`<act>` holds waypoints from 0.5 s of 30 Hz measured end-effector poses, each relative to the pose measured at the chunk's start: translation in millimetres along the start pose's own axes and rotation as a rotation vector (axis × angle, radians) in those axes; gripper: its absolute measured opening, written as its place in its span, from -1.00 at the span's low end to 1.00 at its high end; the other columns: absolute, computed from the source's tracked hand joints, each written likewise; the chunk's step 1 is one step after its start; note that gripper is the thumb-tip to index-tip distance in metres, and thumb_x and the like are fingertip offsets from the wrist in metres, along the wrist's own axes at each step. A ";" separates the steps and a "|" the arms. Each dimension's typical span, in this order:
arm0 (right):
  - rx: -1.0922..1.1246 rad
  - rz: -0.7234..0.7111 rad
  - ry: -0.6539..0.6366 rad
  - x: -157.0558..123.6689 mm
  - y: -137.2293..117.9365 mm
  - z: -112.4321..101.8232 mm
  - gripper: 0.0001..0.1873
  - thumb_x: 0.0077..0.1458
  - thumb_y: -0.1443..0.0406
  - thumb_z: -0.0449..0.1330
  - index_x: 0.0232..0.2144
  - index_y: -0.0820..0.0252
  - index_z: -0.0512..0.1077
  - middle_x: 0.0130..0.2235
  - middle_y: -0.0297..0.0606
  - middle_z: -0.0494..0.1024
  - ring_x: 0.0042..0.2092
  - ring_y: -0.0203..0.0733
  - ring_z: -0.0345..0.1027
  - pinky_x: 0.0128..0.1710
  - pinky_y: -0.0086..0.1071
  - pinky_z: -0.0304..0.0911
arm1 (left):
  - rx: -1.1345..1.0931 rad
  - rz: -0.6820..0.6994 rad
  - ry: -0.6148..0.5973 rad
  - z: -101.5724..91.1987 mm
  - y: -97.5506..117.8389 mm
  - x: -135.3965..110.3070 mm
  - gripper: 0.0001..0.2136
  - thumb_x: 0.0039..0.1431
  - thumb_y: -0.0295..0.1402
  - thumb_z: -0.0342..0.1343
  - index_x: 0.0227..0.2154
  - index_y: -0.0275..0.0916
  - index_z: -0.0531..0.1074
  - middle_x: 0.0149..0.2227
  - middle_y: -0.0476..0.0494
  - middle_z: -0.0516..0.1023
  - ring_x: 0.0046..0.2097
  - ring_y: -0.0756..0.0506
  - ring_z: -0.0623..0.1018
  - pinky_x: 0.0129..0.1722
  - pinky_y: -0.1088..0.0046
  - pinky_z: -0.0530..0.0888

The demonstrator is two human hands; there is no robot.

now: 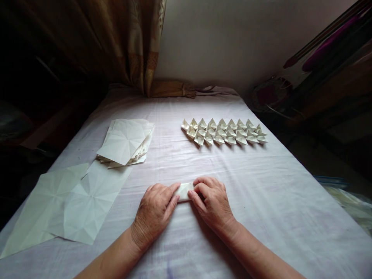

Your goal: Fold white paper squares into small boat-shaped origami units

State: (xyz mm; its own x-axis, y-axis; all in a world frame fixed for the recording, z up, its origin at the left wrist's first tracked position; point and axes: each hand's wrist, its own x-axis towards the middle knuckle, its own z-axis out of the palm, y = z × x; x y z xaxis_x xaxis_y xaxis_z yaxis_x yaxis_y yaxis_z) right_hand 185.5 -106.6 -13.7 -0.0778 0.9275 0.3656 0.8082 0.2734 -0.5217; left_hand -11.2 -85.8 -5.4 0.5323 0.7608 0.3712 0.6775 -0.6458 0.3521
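Observation:
A small folded piece of white paper [184,191] lies low over the cloth near the front middle. My left hand [157,203] pinches its left end between thumb and fingers. At the right end my right hand [213,201] grips it too, thumb on its near face and fingers curled along the far edge. The parts of the paper under my fingers are hidden. Farther back on the right stand rows of folded paper boats [222,131], close together with pointed tips up.
A stack of creased paper sheets [124,139] lies at the left. Nearer me, loose creased sheets [90,201] overlap on the pale tablecloth [261,201]. A brown patterned curtain [139,46] hangs down to the far edge, beside a wall [217,42].

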 end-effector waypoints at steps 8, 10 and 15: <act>-0.037 0.021 0.010 0.0 -2.4 0.2 -0.80 0.19 0.28 0.16 -0.50 0.14 0.35 -0.25 -0.27 0.52 -0.17 -0.13 0.33 -0.13 -0.24 0.08 | 0.220 0.028 -0.009 -1.0 1.5 0.3 -0.75 0.33 -0.35 -0.02 -0.02 -0.13 0.48 -0.31 -0.13 0.53 -0.30 -0.14 0.47 -0.30 0.28 0.43; -0.046 0.028 0.008 0.4 -3.1 0.5 -0.80 0.19 0.28 0.16 -0.49 0.13 0.35 -0.25 -0.26 0.52 -0.17 -0.13 0.33 -0.14 -0.24 0.08 | 0.222 0.077 0.047 -0.3 2.9 0.6 -0.75 0.34 -0.40 -0.04 -0.09 -0.12 0.53 -0.15 -0.19 0.55 -0.14 -0.18 0.50 -0.19 0.24 0.46; -0.044 0.040 0.011 1.8 -4.2 1.0 -0.79 0.19 0.29 0.16 -0.50 0.12 0.35 -0.27 -0.27 0.53 -0.18 -0.13 0.33 -0.14 -0.24 0.08 | 0.126 0.247 0.049 6.5 6.9 -0.5 -0.73 0.35 -0.44 -0.07 -0.02 -0.30 0.48 0.01 -0.18 0.58 0.06 -0.17 0.51 0.10 0.20 0.42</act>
State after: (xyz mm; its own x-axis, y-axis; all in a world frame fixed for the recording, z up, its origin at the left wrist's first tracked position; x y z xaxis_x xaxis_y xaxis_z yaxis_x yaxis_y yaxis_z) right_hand 181.4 -105.8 -11.6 -0.0386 0.9348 0.3531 0.8354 0.2241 -0.5019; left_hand -3.4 -90.3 -8.8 0.6659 0.5757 0.4745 0.5899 -0.7957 0.1377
